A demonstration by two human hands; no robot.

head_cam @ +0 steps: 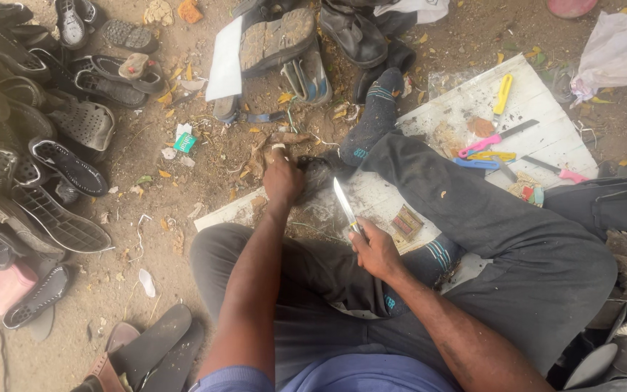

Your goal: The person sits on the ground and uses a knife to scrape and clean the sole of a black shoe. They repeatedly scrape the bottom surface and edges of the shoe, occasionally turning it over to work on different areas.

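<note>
Blue shirt hem (342,377) at the bottom, then both my forearms running out over my dark grey trousers (517,247). Right hand (376,250) is clenched round the handle of a thin steel-bladed knife (345,207), blade pointing up and away, tip near the dark worn shoe piece (318,174). Left hand (282,180) is closed on that shoe piece, pressing it down at the near edge of the white wooden board (546,123) I sit on. My foot in a dark sock with teal marks (373,120) stretches past it. Over by the board's far right corner lie a yellow-handled cutter (502,94), a pink-handled knife (484,144) and a blue-handled tool (474,164), well apart from my hands. Left of me, on bare dirt, sits a heap of black sandals and soles (45,145).
</note>
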